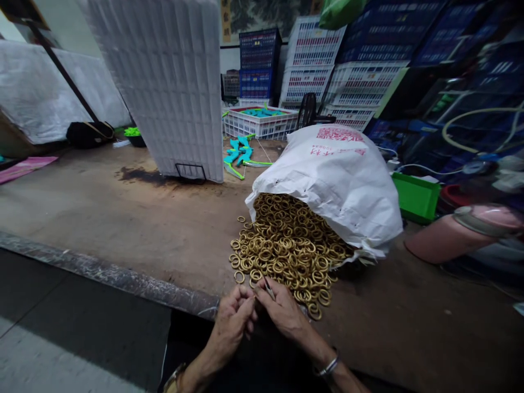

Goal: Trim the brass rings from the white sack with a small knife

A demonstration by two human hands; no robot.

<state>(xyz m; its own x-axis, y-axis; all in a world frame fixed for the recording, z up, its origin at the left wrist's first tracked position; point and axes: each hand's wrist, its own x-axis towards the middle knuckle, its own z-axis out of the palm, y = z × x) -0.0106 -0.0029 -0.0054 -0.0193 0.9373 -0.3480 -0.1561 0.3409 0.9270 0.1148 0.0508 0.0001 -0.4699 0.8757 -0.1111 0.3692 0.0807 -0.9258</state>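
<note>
My left hand (234, 319) is closed in a pinch at the table's front edge, its fingertips meeting those of my right hand. What it pinches is too small to make out. My right hand (285, 314) is closed around a small pointed tool (269, 289) with a dark tip; its kind is unclear. Just beyond both hands lies a heap of brass-coloured rings (286, 256). The rings spill from the mouth of a large white woven sack (335, 174) that lies on its side.
A tall white ribbed panel stack (172, 93) stands on the table (82, 218) in a black wire stand. Behind are turquoise toy bows (239, 150) and a white crate (262, 128). To the right are a green tray (415, 196) and a pink bottle (458, 234).
</note>
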